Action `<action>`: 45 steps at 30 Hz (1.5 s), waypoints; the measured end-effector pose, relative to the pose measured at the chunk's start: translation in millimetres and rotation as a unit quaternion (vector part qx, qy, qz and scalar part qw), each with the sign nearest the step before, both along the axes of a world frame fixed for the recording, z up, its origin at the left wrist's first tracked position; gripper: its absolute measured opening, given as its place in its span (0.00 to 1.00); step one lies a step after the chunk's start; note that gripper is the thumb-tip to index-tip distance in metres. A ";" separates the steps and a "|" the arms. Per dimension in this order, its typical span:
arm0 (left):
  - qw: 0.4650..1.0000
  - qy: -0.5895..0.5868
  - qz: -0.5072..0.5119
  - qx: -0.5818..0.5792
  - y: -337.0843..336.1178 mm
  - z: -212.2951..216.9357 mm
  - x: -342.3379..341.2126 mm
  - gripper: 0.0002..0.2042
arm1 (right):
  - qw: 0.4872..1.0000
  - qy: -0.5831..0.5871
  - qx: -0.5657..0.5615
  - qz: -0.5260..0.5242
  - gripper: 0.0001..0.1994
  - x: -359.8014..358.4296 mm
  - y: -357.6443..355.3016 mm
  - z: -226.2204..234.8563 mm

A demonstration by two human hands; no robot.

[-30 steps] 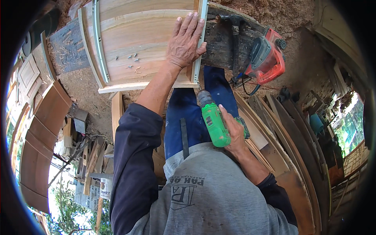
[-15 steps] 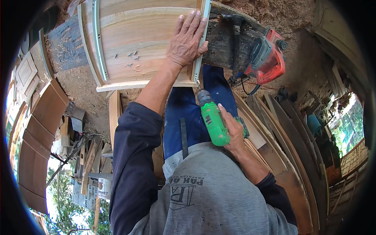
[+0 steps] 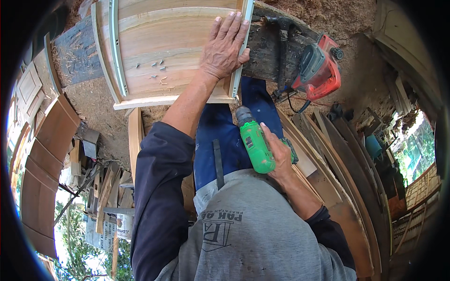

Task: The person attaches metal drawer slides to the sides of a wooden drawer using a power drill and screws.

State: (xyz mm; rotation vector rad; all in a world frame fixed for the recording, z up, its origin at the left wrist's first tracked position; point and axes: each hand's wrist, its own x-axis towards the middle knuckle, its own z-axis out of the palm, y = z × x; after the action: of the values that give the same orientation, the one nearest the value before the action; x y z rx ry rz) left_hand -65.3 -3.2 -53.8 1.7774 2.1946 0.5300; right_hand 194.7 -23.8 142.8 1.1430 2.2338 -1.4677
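My left hand (image 3: 224, 49) lies flat on the right part of a shallow wooden panel frame (image 3: 159, 33), fingers stretched out toward its right edge. Metal slide rails run along the frame's sides, a left rail (image 3: 115, 49) and a right rail (image 3: 239, 70). Wrapped round a green cordless drill (image 3: 257, 147) is my right hand (image 3: 277, 154). The drill's bit points up at the near end of the right rail, by the frame's corner; whether it touches a screw is too small to tell. Several loose screws (image 3: 154, 76) lie on the panel, with curled wood shavings beside them.
A red and grey power planer (image 3: 318, 70) and a hammer (image 3: 282, 51) rest on the dark plank bench (image 3: 260, 49) to the right. Long boards (image 3: 344, 187) lean at the right. Curved brown panels (image 3: 51, 164) stand at the left, near wood offcuts (image 3: 110, 192).
The view has shifted very slightly. Both hands, the drill and the frame keep nearly the same places.
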 end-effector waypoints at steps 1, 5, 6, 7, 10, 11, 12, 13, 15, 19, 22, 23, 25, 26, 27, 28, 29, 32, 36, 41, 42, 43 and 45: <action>1.000 0.001 0.000 -0.003 -0.9 -0.1 -0.2 0.38 | 1.000 -0.003 0.005 0.008 0.39 0.0 0.1 -0.2; 1.000 -0.002 0.000 0.004 -0.2 -1.0 -1.1 0.38 | 1.000 -0.010 0.013 0.019 0.40 -5.8 3.2 3.1; 1.000 0.004 -0.001 -0.001 -0.5 -0.7 -1.5 0.38 | 1.000 -0.011 0.014 0.020 0.40 -8.2 4.4 3.7; 1.000 0.009 -0.003 -0.006 -0.8 -0.1 -0.9 0.38 | 1.000 -0.015 0.015 0.023 0.40 -10.5 5.0 5.0; 1.000 0.008 -0.002 -0.009 -0.3 0.6 -0.4 0.38 | 0.999 -0.030 0.015 0.030 0.40 -20.0 6.4 11.0; 1.000 0.007 -0.001 -0.007 -0.5 0.6 -0.8 0.38 | 0.999 -0.040 0.013 0.035 0.40 -23.5 6.7 12.9; 1.000 0.002 -0.003 -0.002 -0.8 0.7 -1.2 0.38 | 0.998 -0.041 0.015 0.036 0.40 -26.6 6.6 15.4; 1.000 -0.004 -0.004 0.003 -0.7 0.5 -1.6 0.37 | 0.997 -0.064 -0.004 0.038 0.39 -29.3 6.9 18.4; 1.000 -0.005 -0.002 0.004 -1.2 0.3 -2.1 0.37 | 0.995 -0.088 -0.021 0.043 0.37 -32.3 7.4 20.5; 1.000 0.009 -0.009 -0.012 -0.7 3.7 -2.7 0.37 | 0.994 -0.096 -0.014 0.046 0.37 -34.6 5.5 20.2; 1.000 0.006 -0.013 -0.018 -2.0 5.9 -3.5 0.37 | 0.993 -0.108 -0.023 0.037 0.36 -38.9 6.6 22.5; 1.000 0.005 -0.011 -0.018 -2.0 6.2 -3.6 0.37 | 0.993 -0.112 -0.032 0.028 0.36 -40.3 6.7 23.2; 1.000 0.002 -0.011 -0.021 -1.4 6.6 -4.2 0.37 | 0.992 -0.117 -0.032 0.035 0.35 -42.5 6.8 23.3; 1.000 0.001 -0.010 -0.021 -1.3 7.0 -4.6 0.37 | 0.991 -0.120 -0.032 0.040 0.35 -43.5 7.1 23.3; 1.000 0.007 -0.012 -0.025 -1.3 7.4 -4.8 0.37 | 0.991 -0.121 -0.032 0.042 0.35 -44.7 7.5 23.2; 0.999 0.011 -0.015 -0.029 -1.8 7.8 -4.6 0.37 | 0.991 -0.121 -0.032 0.038 0.35 -45.8 7.5 23.5; 0.999 0.010 -0.014 -0.030 -2.0 8.0 -4.5 0.37 | 0.991 -0.121 -0.033 0.035 0.35 -47.0 7.3 23.9; 0.999 0.015 -0.018 -0.041 -1.5 7.9 -5.2 0.37 | 0.990 -0.138 -0.027 0.030 0.34 -51.2 6.5 26.6; 0.999 0.015 -0.021 -0.043 -1.0 5.8 -4.9 0.38 | 0.992 -0.123 -0.034 0.016 0.34 -49.7 10.7 24.1; 0.998 0.016 -0.020 -0.053 -2.1 7.8 -5.5 0.38 | 0.989 -0.138 -0.031 0.031 0.34 -54.4 10.4 26.6; 0.998 0.016 -0.021 -0.055 -1.7 8.0 -5.2 0.38 | 0.989 -0.138 -0.032 0.032 0.34 -52.9 9.1 24.6; 0.998 0.016 -0.022 -0.056 -1.1 8.2 -5.1 0.38 | 0.992 -0.121 -0.011 0.042 0.37 -50.8 7.5 22.4; 0.998 0.018 -0.022 -0.056 -0.4 8.8 -5.6 0.38 | 0.993 -0.104 0.011 0.053 0.40 -49.1 6.5 20.2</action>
State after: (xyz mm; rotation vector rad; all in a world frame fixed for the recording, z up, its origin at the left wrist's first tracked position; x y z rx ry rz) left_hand -70.9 -3.6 -45.1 1.7857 2.1588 0.3609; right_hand 145.5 -17.3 163.0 1.1089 2.1374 -1.2260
